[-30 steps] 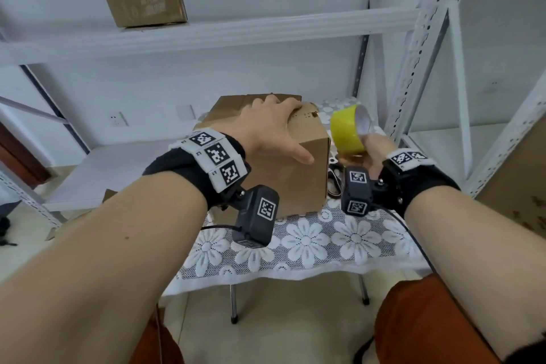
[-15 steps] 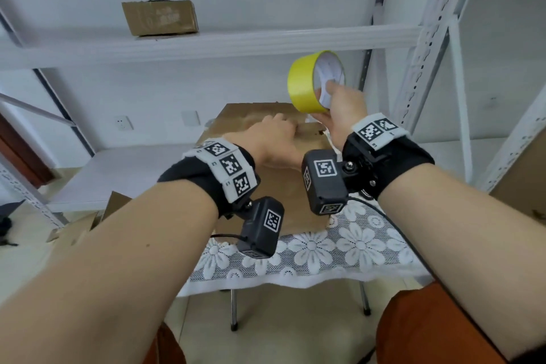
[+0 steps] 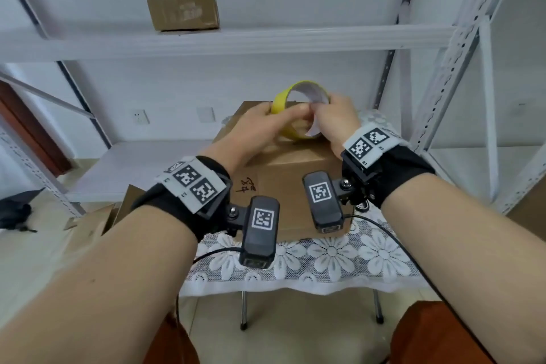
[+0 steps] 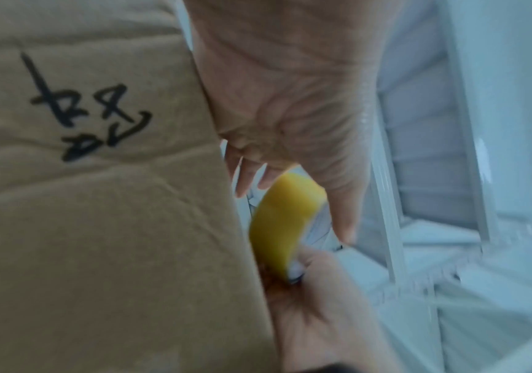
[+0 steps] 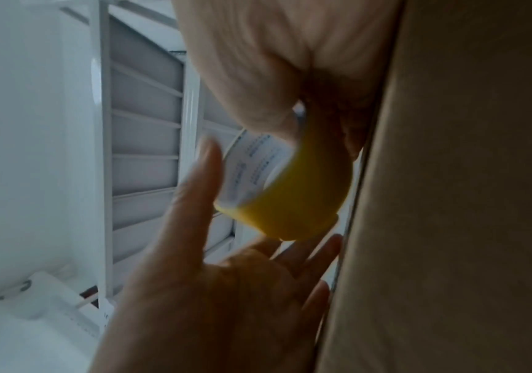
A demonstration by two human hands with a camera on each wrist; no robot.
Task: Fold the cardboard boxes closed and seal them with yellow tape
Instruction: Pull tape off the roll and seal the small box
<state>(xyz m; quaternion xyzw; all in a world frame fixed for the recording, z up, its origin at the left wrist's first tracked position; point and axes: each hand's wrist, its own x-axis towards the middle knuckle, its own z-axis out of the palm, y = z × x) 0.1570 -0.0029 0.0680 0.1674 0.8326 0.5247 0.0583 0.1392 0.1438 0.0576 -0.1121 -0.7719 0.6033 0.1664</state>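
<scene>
A white lace cloth with flowers [image 3: 331, 257] covers the counter. White metal shelving [image 3: 266, 38] stands behind, a wall socket [image 3: 139, 117] beneath its shelf, flattened cardboard scraps [image 3: 97, 221] on the floor.

From the head view, my left hand [image 3: 260, 124] and right hand [image 3: 334, 118] cover the near side of the yellow tape roll [image 3: 295, 94], so its loose end is hidden. Both wrist views are blurred. The cardboard box [image 3: 295, 183] hides part of the worktop [image 3: 354, 260]; its top seam is possibly closed.
</scene>
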